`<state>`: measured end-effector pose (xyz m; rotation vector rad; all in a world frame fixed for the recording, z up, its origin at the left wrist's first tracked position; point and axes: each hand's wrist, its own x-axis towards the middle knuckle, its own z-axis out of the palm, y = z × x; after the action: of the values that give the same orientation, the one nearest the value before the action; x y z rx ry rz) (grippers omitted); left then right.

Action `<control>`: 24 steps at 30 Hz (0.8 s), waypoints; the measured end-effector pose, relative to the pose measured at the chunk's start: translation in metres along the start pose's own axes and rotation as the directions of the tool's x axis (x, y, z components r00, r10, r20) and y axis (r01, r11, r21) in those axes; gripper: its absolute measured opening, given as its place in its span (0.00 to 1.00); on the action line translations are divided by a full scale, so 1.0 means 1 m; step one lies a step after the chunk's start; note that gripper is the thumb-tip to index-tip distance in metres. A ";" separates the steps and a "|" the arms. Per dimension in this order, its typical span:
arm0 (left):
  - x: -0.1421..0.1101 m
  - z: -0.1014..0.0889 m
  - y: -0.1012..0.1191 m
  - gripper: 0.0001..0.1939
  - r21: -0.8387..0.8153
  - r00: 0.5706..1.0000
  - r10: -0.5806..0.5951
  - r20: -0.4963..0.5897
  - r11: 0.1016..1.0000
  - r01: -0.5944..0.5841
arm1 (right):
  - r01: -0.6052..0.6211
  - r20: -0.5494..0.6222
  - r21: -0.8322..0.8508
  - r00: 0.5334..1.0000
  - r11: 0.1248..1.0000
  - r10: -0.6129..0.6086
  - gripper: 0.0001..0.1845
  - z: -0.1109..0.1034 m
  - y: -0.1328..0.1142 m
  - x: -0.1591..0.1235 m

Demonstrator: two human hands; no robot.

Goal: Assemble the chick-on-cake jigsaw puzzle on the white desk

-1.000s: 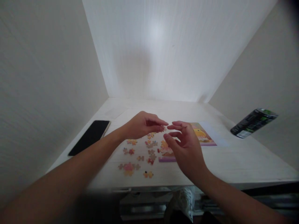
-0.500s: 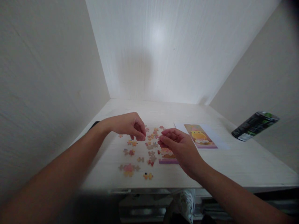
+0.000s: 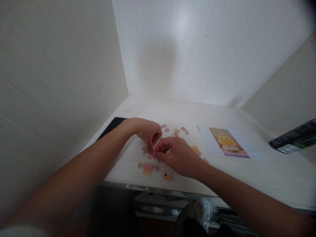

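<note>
My left hand (image 3: pixel 150 132) bends down at the wrist over small jigsaw puzzle pieces, its thumb and fingers pinched together. From the right, my right hand (image 3: pixel 176 153) meets it, thumb and forefinger closed at the left fingertips. Both sets of fingertips are at a small pinkish puzzle piece cluster (image 3: pixel 151 157), partly hidden by them. Nearer to me lies a joined pink and yellow cluster (image 3: pixel 148 168). To its right is a yellow pair with a dark spot (image 3: pixel 168 177). More loose pieces (image 3: pixel 176 132) lie behind my hands. An orange section (image 3: pixel 196 150) shows past my right hand.
A white sheet with a printed yellow cartoon figure (image 3: pixel 227 143) lies right of the pieces. A dark can (image 3: pixel 295 138) is at the far right. A flat black object (image 3: pixel 115 124) lies behind my left forearm. Pale panels (image 3: pixel 192 59) enclose the tabletop.
My hands have come together at the pinkish pieces; before, they were apart, pinched in the air. The view has turned a little left, shifting the table contents rightward.
</note>
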<state>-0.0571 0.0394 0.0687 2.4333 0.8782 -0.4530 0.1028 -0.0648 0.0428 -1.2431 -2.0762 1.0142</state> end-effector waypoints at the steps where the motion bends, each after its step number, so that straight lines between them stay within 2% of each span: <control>1: 0.000 0.000 -0.003 0.13 -0.004 1.000 0.010 0.005 1.000 -0.010 | 0.007 0.001 -0.031 1.000 0.999 -0.007 0.06 0.003 -0.001 0.001; 4: 0.000 0.000 -0.013 0.13 -0.026 1.000 0.012 0.013 1.000 -0.012 | -0.004 -0.008 -0.115 1.000 0.993 0.003 0.07 0.008 -0.002 0.003; 7: 0.002 0.000 -0.019 0.17 -0.042 0.999 -0.033 -0.012 0.999 0.033 | -0.015 -0.013 -0.160 1.000 0.987 0.013 0.07 0.010 -0.002 0.002; 12: 0.003 -0.001 -0.023 0.15 -0.031 0.998 -0.053 -0.024 0.998 0.052 | -0.037 -0.001 -0.199 0.999 0.979 0.038 0.05 0.015 0.002 0.000; 16: 0.003 -0.001 -0.030 0.15 -0.135 0.999 -0.036 0.004 0.990 0.037 | -0.013 0.032 -0.197 0.999 0.980 0.020 0.06 0.017 0.004 -0.001; 18: 0.001 -0.002 -0.034 0.14 -0.145 0.999 -0.024 -0.021 0.989 0.021 | -0.008 0.033 -0.188 0.999 0.982 0.014 0.06 0.016 0.004 -0.001; 20: -0.002 -0.005 -0.036 0.13 -0.076 0.995 -0.043 -0.091 0.996 0.036 | -0.011 0.035 -0.192 0.999 0.981 0.018 0.07 0.014 0.004 -0.001; 24: -0.011 -0.013 -0.037 0.12 0.125 0.962 -0.154 -0.224 0.975 0.185 | 0.035 0.055 -0.267 0.998 0.963 -0.021 0.08 0.014 0.003 -0.002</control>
<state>-0.0879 0.0660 0.0708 2.5850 1.1905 -0.3297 0.0946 -0.0702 0.0322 -1.3241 -2.3232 0.7784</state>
